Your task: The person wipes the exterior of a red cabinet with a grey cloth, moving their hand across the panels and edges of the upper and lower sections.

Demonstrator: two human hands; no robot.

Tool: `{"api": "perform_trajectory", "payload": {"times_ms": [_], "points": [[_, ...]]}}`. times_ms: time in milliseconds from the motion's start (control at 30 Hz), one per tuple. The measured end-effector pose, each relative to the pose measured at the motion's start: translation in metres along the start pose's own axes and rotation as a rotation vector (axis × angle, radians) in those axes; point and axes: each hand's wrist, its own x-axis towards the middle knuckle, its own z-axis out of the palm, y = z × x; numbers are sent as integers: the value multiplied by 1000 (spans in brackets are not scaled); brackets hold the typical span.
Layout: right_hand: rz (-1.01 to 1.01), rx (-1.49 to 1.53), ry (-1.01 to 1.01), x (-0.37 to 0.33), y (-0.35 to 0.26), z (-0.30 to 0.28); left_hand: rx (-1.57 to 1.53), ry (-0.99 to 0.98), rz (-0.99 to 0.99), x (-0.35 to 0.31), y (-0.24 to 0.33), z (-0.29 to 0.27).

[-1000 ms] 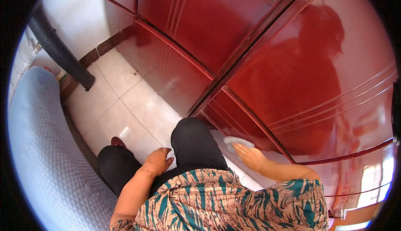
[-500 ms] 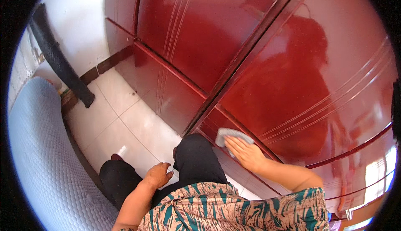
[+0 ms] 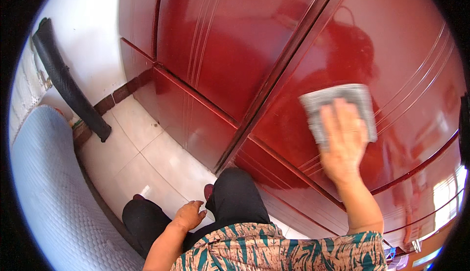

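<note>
My right hand (image 3: 343,141) lies flat over a grey cloth (image 3: 313,99), pressing it against the glossy dark red cabinet door (image 3: 284,138). The fingers are stretched out and slightly blurred, and the cloth spreads out square beyond them. Below the hand runs a ledge between the door and a lower red panel (image 3: 274,170). My left hand (image 3: 189,215) rests by my left knee, its fingers loosely apart and holding nothing.
A bed or padded seat with a pale blue quilted cover (image 3: 44,173) fills the left side. A black padded tube (image 3: 71,82) leans by the white wall (image 3: 93,31). Pale floor tiles (image 3: 142,148) lie between bed and cabinet.
My right hand has moved up and to the right with the cloth, from the lower panel onto the door. The cloth, bunched before, is now spread flat. My left hand stays by the knee.
</note>
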Motion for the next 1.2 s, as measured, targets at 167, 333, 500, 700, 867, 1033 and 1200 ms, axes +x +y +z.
{"api": "perform_trajectory", "payload": {"times_ms": [167, 333, 500, 700, 867, 1033, 1200], "points": [[337, -229, 477, -28, 94, -35, -12, 11, 20, -5, 5, -9], [368, -184, 397, -63, 68, -22, -30, 40, 62, 1, 4, -4], [25, 219, -110, -76, -51, 38, 13, 11, 32, 9, -7, 8], [-322, 311, -176, 23, -60, 31, -3, 0, -25, 9, -13, 4], [-164, -97, 277, 141, 15, -16, 3, -8, -19, 12, -16, 8], [110, -324, 683, 196, 110, -55, -6, -24, -23, 18, -18, 11], [59, -142, 352, 139, 60, -50, -24, 60, 55, 20, -29, 14]]}}
